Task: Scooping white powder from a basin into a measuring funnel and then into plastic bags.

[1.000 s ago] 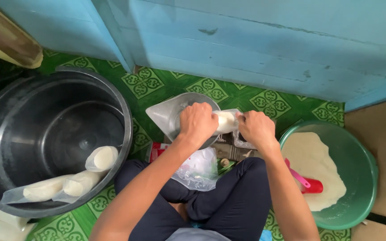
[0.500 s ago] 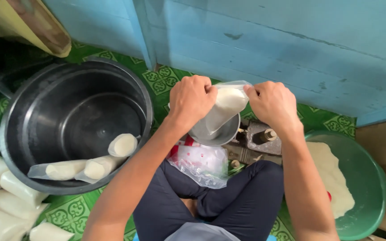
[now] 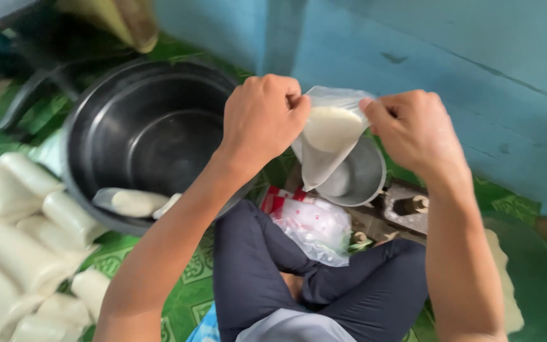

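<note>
Lifted bag [image 3: 327, 142] now hides the metal bowl [image 3: 359, 177] partly.

Green basin [image 3: 542, 278] cut by right edge, white filled bags [image 3: 14, 253] left of black pot [image 3: 140, 133] blurred, cropped, small metal device [image 3: 406, 209] indistinct.

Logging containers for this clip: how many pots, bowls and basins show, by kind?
Black pot: 1
Metal bowl: 1
Green basin: 1
Total: 3
</note>
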